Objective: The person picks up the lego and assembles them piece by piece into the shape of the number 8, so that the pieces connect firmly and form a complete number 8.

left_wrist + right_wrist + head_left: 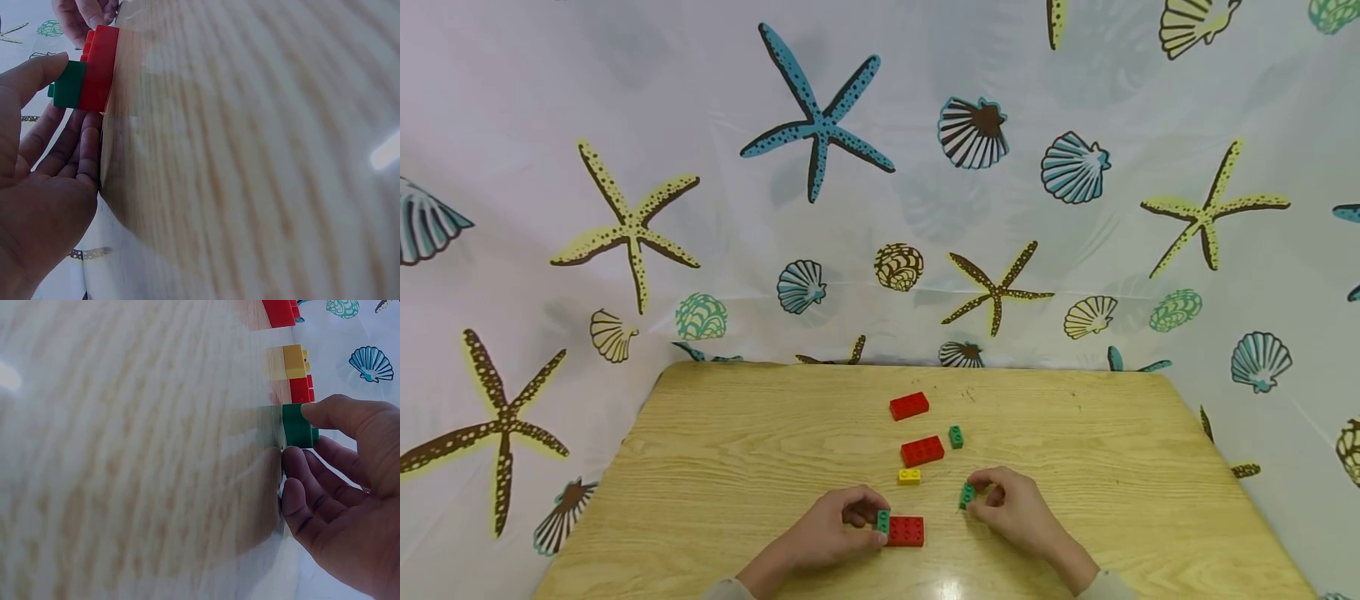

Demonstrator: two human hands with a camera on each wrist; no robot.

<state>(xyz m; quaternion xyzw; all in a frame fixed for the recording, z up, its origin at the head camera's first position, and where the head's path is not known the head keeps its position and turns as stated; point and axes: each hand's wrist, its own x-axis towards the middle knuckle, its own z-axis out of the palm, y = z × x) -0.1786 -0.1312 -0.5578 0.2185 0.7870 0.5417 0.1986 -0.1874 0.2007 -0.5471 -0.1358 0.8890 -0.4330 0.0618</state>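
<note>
Thumb and fingers of my left hand (pixel 838 529) pinch a small green toy brick (pixel 883 522). It sits on the left end of a studded red brick (pixel 907 532), set crosswise; the left wrist view shows the green brick (pixel 70 85) raised above the red one's base, at its near end. My right hand (pixel 1017 510) holds a second small green brick (pixel 967 495) between thumb and fingers. In the right wrist view that green brick (pixel 296 426) stands upright at the tabletop, studs up, with the thumb on one end.
A yellow brick (pixel 909 477) lies just beyond the hands. Behind it are a red brick (pixel 922 451), another green brick (pixel 956 437) and a farther red brick (pixel 909 406). The wooden table (pixel 760 442) ends at a shell-patterned curtain (pixel 865 208).
</note>
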